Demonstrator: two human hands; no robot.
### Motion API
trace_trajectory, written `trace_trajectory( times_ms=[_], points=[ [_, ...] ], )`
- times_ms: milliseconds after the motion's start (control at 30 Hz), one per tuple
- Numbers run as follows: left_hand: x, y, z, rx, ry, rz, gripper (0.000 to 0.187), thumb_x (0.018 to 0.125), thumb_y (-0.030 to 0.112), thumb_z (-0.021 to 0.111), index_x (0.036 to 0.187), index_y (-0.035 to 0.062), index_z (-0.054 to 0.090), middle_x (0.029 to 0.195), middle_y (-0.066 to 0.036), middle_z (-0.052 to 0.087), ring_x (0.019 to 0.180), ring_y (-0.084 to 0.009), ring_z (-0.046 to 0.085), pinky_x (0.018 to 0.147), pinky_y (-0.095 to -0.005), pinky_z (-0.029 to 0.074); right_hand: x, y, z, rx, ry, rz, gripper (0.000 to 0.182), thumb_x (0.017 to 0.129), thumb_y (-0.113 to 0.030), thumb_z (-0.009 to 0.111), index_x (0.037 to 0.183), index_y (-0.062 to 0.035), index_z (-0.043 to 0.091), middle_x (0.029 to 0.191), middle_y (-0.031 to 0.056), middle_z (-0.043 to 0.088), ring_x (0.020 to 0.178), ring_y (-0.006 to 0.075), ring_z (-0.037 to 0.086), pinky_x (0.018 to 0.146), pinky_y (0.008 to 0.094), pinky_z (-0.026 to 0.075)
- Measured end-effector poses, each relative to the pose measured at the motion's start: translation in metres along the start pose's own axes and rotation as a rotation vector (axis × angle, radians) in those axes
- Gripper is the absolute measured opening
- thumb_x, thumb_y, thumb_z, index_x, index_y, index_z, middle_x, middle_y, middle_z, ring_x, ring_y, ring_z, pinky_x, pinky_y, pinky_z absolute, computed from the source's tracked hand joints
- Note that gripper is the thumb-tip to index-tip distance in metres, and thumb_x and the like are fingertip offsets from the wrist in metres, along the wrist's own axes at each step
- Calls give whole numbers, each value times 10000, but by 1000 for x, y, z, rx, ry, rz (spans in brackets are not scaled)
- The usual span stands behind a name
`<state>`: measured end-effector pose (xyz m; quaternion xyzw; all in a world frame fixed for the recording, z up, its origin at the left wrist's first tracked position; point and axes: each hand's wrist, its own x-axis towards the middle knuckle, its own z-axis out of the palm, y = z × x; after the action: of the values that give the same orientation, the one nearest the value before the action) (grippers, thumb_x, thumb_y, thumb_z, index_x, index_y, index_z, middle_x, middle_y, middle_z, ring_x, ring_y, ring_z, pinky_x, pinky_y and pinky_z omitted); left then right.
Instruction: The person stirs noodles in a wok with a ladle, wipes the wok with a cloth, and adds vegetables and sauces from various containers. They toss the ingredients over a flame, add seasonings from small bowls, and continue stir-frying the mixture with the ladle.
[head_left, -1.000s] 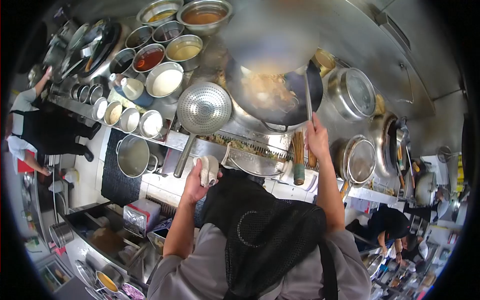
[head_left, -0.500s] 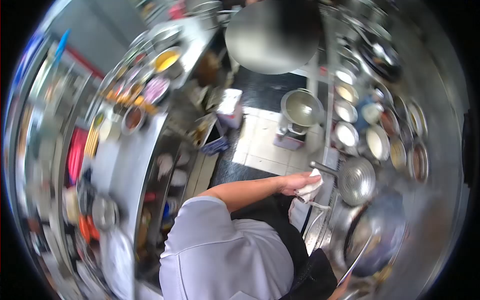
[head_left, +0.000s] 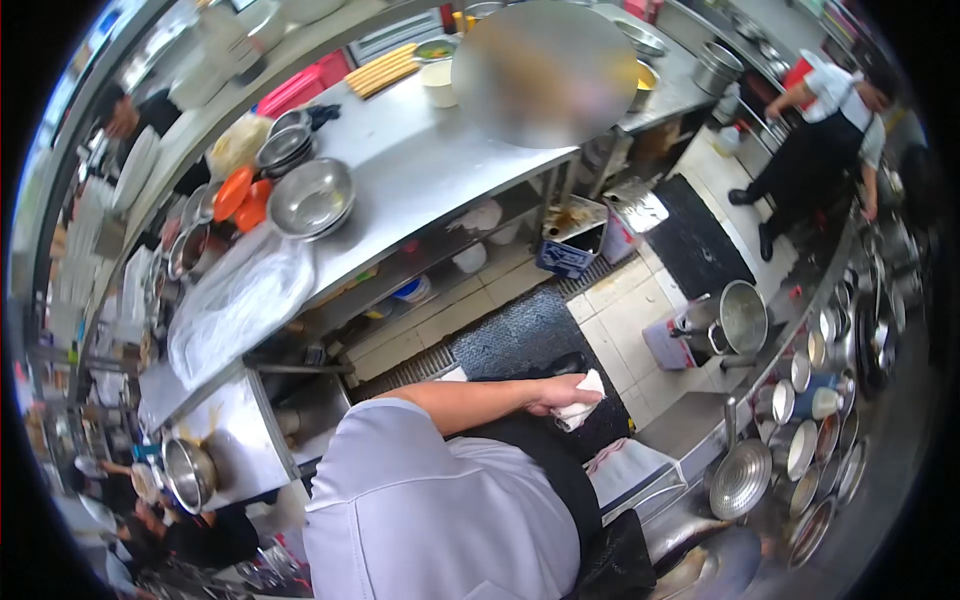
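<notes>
White cloth [head_left: 574, 414], bunched into a pad, is clamped in the left grip [head_left: 553, 392] above the dark floor mat [head_left: 512, 338], clear of the stove, perhaps kept thick to shield the palm from hot metal; the right grip is out of view, so I cannot tell its state. The perforated strainer [head_left: 741, 480] lies near the wok [head_left: 735, 562], its handle towards the walkway, presumably for easy reach, and metal containers [head_left: 802, 448] cluster alongside, while stacked bowls [head_left: 312, 198], probably nested to save room, sit on the steel table [head_left: 400, 190].
</notes>
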<state>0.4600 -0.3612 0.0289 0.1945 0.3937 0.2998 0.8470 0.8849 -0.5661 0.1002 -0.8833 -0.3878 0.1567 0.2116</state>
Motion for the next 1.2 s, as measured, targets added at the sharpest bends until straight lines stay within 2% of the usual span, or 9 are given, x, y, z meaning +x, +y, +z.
trace_trajectory(
  times_ms=[267, 333, 400, 467, 600, 700, 767, 1133, 1200],
  points=[
    [-4, -12, -17, 74, 4, 139, 370, 947, 257, 651, 1229, 73, 497, 1066, -53, 617, 912, -151, 627, 730, -333, 547, -21, 54, -41, -63, 17, -20, 546, 909, -26, 539, 1444, 8, 433, 1404, 205, 525, 1282, 294, 514, 1078, 362, 365],
    [1, -8, -7, 43, -53, 164, 336, 942, 284, 665, 1175, 95, 514, 967, -44, 618, 780, -159, 652, 635, -321, 559, -39, 87, -62, -22, 53, -25, 543, 912, -30, 541, 1443, 8, 435, 1402, 205, 527, 1279, 294, 517, 1075, 362, 368],
    [4, 6, 11, 96, -73, 19, 363, 948, 280, 655, 1210, 73, 512, 995, -83, 644, 804, -209, 689, 633, -346, 581, -54, 127, -70, 9, 87, -43, 539, 914, -34, 543, 1441, 7, 437, 1400, 204, 529, 1275, 293, 519, 1073, 362, 372],
    [20, 1, 18, 149, -133, -54, 440, 969, 292, 615, 1313, 53, 481, 1103, -143, 650, 878, -243, 700, 674, -360, 591, -93, 13, -77, 392, 209, 302, 506, 948, -29, 530, 1446, -22, 441, 1389, 128, 551, 1218, 230, 546, 1041, 325, 396],
    [53, -2, 71, 282, -266, -289, 534, 1027, 427, 447, 1328, -14, 461, 1067, -185, 646, 852, -251, 692, 652, -332, 585, -135, 49, -82, 159, 331, 514, 555, 934, -96, 588, 1467, -107, 433, 1407, 164, 546, 1275, 234, 534, 1055, 330, 391],
    [93, -8, 114, 380, -382, -430, 603, 1023, 525, 376, 1325, 14, 487, 1091, -170, 646, 858, -264, 686, 672, -340, 576, -162, 99, -50, -126, 571, 319, 573, 937, -121, 594, 1483, -155, 423, 1124, 163, 692, 971, 239, 679, 851, 347, 531],
    [113, -12, 150, 398, -440, -498, 606, 1019, 539, 374, 1324, 29, 494, 1111, -155, 644, 892, -272, 682, 706, -359, 571, -161, 71, -54, 207, 307, 897, 577, 934, -131, 602, 1482, -191, 432, 845, 175, 668, 650, 191, 640, 614, 355, 514],
    [218, -113, 342, 571, -696, -921, 579, 1018, 548, 346, 1402, 114, 356, 1305, -146, 513, 1159, -340, 566, 977, -641, 458, -17, 47, -25, 906, 588, 812, 616, 938, -182, 599, 1511, -171, 372, 664, 48, 570, 506, 136, 516, 467, 318, 467],
    [220, -140, 361, 554, -741, -1038, 534, 1025, 518, 365, 1380, 119, 376, 1279, -138, 525, 1143, -333, 573, 973, -644, 463, -15, 41, -20, 698, 486, 785, 622, 935, -179, 601, 1511, -200, 368, 678, 66, 583, 541, 173, 560, 508, 340, 494]
  ],
)
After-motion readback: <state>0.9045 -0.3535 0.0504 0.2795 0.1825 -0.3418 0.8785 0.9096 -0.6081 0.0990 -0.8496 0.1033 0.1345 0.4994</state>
